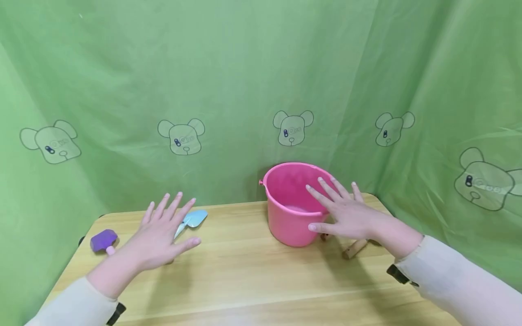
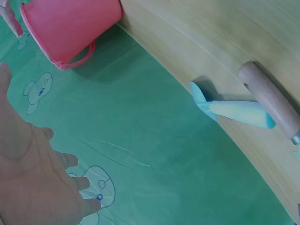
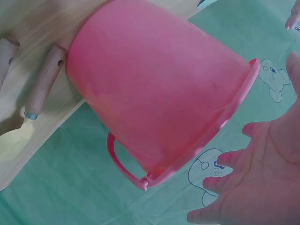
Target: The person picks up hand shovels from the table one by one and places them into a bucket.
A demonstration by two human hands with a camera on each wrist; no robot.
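My left hand (image 1: 157,240) is held above the table with its fingers spread and nothing in it. Partly behind it lies a small light blue shovel (image 1: 196,218), seen in the left wrist view beside a wooden handle (image 2: 271,96). My right hand (image 1: 352,218), fingers also spread, hovers in front of the pink bucket (image 1: 291,228) and holds nothing. The bucket stands upright, and its handle (image 3: 123,166) hangs down at the side. Near it lies a tool with a wooden handle (image 3: 45,84) and a cream blade (image 3: 16,139).
A purple tool head (image 1: 103,240) with a pink shaft lies at the table's left edge. Another wooden handle (image 3: 6,58) shows at the right wrist view's border. Green curtains (image 1: 228,90) with bear faces enclose the wooden table (image 1: 244,271) at the back and sides.
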